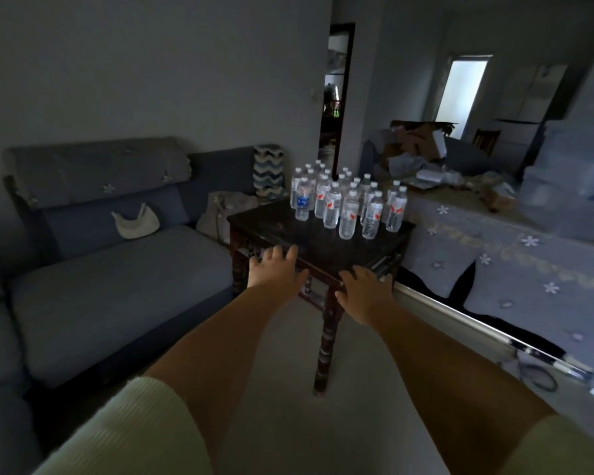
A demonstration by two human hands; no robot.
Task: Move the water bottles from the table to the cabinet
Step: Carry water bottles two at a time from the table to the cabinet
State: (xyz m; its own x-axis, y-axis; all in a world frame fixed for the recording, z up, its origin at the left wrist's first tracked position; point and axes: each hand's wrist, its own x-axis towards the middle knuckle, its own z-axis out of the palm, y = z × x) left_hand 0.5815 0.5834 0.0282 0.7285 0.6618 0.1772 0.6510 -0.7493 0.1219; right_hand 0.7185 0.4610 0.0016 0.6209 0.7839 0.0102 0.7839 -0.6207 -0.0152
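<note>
Both hands empty, fingers spread: left hand point(275, 269), right hand point(364, 286) mid-frame at the table point(288, 224) edge. Water bottles point(347, 200) clustered above; I'd grab the nearest, low around the body.

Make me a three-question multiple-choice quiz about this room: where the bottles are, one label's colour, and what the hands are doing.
1. Where do the bottles stand?
A. on the sofa
B. on the table's far half
C. on the floor

2. What colour is the label on the nearest bottle at the left of the group?
A. blue
B. green
C. yellow

3. What do the hands hold?
A. a bottle each
B. one bottle between them
C. nothing

Answers:
1 B: they cluster toward the table's far edge.
2 A: its label is blue, the others red and white.
3 C: the left hand and right hand reach out open, short of the bottles.
</note>
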